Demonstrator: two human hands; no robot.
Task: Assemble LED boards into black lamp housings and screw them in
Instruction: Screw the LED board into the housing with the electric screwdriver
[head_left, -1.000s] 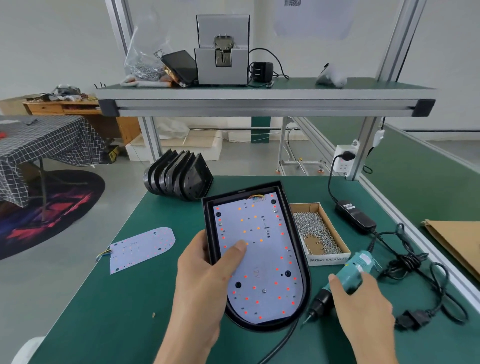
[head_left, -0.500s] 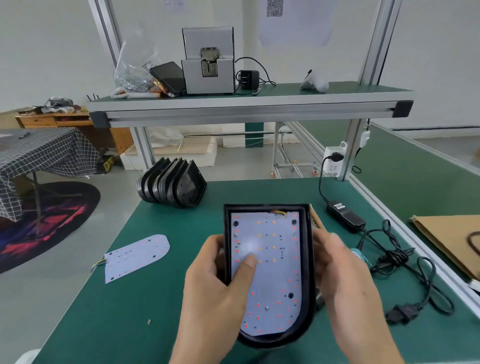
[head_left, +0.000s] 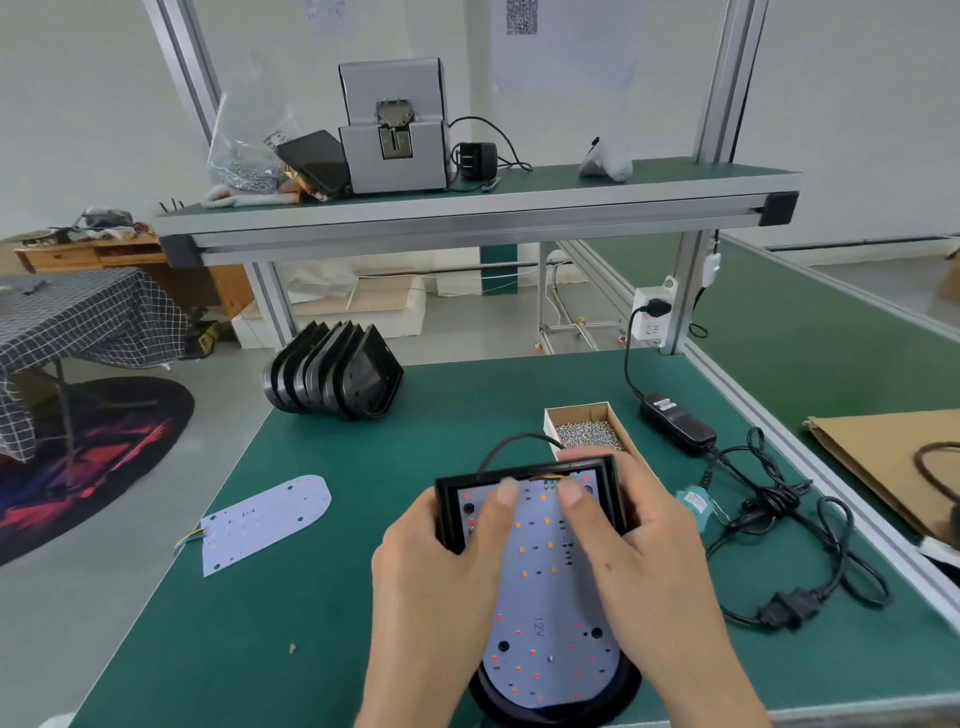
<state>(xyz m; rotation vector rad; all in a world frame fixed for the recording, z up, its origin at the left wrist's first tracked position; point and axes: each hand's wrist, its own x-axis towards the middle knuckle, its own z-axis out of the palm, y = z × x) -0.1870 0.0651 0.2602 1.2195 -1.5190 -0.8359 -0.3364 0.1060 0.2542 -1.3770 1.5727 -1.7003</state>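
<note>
A black lamp housing (head_left: 448, 506) with a white LED board (head_left: 545, 618) seated inside is held above the green bench, tilted toward me. My left hand (head_left: 436, 587) grips its left wall, thumb pressing on the board near the top. My right hand (head_left: 654, 566) grips the right wall, thumb also on the board's top edge. A black cable runs from the housing's top. The teal electric screwdriver (head_left: 695, 503) lies on the bench behind my right hand, mostly hidden.
A small cardboard box of screws (head_left: 589, 432) sits just beyond the housing. A spare LED board (head_left: 265, 521) lies at left. Several empty black housings (head_left: 335, 378) are stacked at the back. A power adapter (head_left: 675, 423) and tangled cables (head_left: 779, 535) lie right.
My right hand left the screwdriver and took the housing's right side. Both hands lifted and tilted the housing, and both thumbs slid to the board's top edge.
</note>
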